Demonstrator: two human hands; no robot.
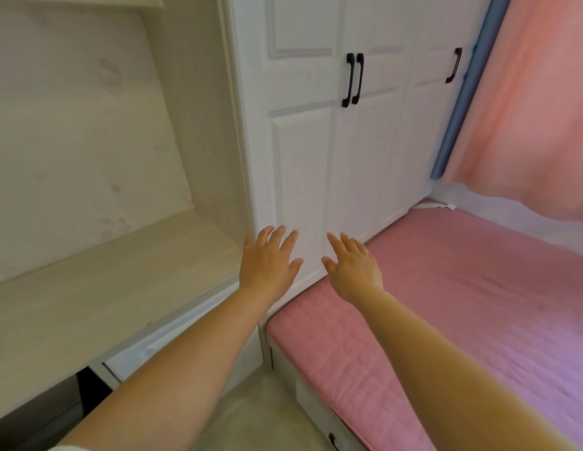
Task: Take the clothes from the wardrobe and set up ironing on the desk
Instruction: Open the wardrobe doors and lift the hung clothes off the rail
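A white wardrobe (303, 157) with panelled doors stands straight ahead, its doors shut. Two black handles (353, 79) sit side by side where the middle doors meet, and a third handle (453, 65) is further right. My left hand (267, 260) and my right hand (352, 266) reach forward with fingers spread, both in front of the lower part of the doors and well below the handles. Neither hand holds anything. The pale wooden desk (98, 294) lies to the left of the wardrobe. No clothes are in view.
A bed with a pink cover (462, 304) fills the right side, pushed against the wardrobe base. A pink curtain (528, 109) with a blue edge hangs at the far right. A drawer front (160, 353) sits under the desk, and floor shows between desk and bed.
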